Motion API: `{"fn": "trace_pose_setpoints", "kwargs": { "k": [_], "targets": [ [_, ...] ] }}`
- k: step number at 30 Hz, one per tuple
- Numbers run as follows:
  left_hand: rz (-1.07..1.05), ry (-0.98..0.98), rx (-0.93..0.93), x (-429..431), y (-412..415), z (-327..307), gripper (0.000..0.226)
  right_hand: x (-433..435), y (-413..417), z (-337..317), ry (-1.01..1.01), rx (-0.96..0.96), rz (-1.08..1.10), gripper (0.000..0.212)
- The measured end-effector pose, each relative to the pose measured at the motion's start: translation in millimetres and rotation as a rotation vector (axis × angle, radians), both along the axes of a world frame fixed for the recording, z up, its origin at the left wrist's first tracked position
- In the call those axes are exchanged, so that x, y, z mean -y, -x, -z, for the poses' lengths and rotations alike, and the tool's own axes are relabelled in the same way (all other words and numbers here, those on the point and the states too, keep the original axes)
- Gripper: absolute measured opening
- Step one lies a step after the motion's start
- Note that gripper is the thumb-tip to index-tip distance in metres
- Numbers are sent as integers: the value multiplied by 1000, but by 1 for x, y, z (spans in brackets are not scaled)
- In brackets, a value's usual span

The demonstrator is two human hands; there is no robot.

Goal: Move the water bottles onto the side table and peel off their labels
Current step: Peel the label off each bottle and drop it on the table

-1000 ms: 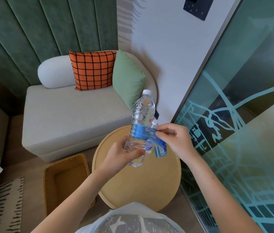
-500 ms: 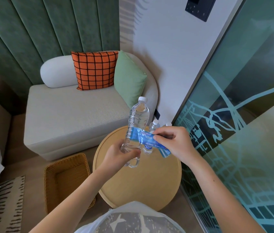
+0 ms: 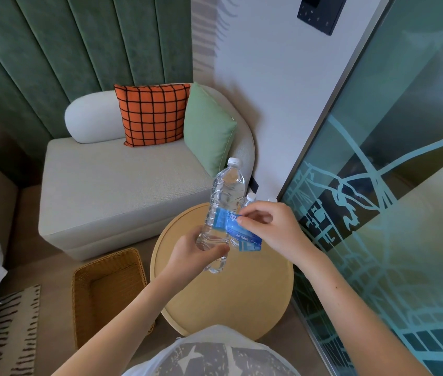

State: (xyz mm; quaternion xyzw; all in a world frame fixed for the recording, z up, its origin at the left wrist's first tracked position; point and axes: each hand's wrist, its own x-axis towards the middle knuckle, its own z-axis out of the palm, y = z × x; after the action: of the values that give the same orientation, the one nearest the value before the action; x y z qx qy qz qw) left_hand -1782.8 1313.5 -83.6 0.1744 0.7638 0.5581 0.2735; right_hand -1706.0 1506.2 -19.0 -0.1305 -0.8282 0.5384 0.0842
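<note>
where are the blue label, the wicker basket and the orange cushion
blue label (image 3: 244, 236), head view, on the peeled strip
wicker basket (image 3: 106, 302), head view, on its bare inside floor
orange checked cushion (image 3: 152, 115), head view, centre of its front

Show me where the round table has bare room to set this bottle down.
The side table is bare across its near half, below the left hand, and along its left edge by the wicker basket. Its far right is crowded: two more bottles stand behind the right hand.

Bottle (image 3: 225, 196) above side table (image 3: 231, 294); sofa (image 3: 120, 191) behind table, basket (image 3: 106, 291) left, glass partition (image 3: 391, 213) right.
</note>
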Motion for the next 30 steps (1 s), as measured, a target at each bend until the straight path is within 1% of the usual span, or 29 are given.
{"fn": "trace_pose_setpoints", "kwargs": {
  "k": [5, 9, 15, 18, 22, 25, 30],
  "targets": [
    [-17, 8, -7, -1, 0, 1, 34, 3, 0, 7, -112, -22, 4, 14],
    [-27, 15, -14, -1, 0, 0, 28, 8, -1, 9, -201, -48, -13, 14],
    [-58, -11, 56, -3, 0, 2, 16, 13, -5, 7, -304, -119, -31, 12],
    [-65, -35, 103, 0, 3, 4, 17, 11, -7, 7, -228, -137, 30, 12],
    [-42, -63, 151, 6, 10, 7, 32, 2, -8, 11, -16, -116, 153, 18],
    [-10, -128, 157, 9, 13, 7, 43, -2, -8, 22, 117, -46, 233, 18],
    [-6, -175, 146, 9, 18, 8, 62, -5, -9, 47, 220, 92, 304, 10]
  ]
}}
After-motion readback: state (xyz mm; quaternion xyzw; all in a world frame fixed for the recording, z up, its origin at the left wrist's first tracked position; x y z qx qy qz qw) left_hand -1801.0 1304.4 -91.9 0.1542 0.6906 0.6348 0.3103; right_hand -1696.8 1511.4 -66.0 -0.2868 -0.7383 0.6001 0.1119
